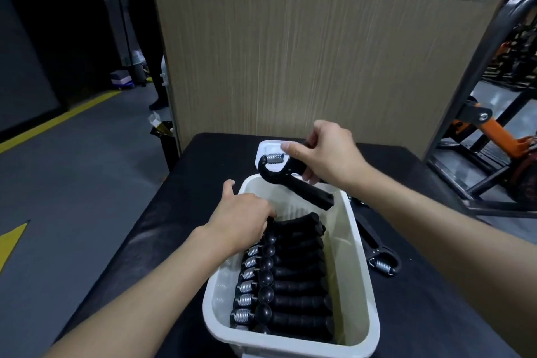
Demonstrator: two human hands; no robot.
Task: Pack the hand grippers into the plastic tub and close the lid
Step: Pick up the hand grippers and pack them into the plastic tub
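Your right hand (325,155) clamps one hand gripper (290,180) above the tub (361,256) at its 12 o'clock end, ready for lowering. Your left hand (241,221) rests against the packed row (296,285) at 10 o'clock, probably keeping a gap free (fingers hidden; I cannot tell if they grip).

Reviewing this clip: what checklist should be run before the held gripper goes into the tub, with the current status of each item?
1. Right hand holds the hand gripper above the tub: ok.
2. Free space at the tub's far end: ok.
3. Left hand clear of that space: not ok, it touches the packed row at its far end.
4. Nothing left outside: not ok, a loose gripper lies right of the tub.
5. Lid within reach behind the tub: ok.
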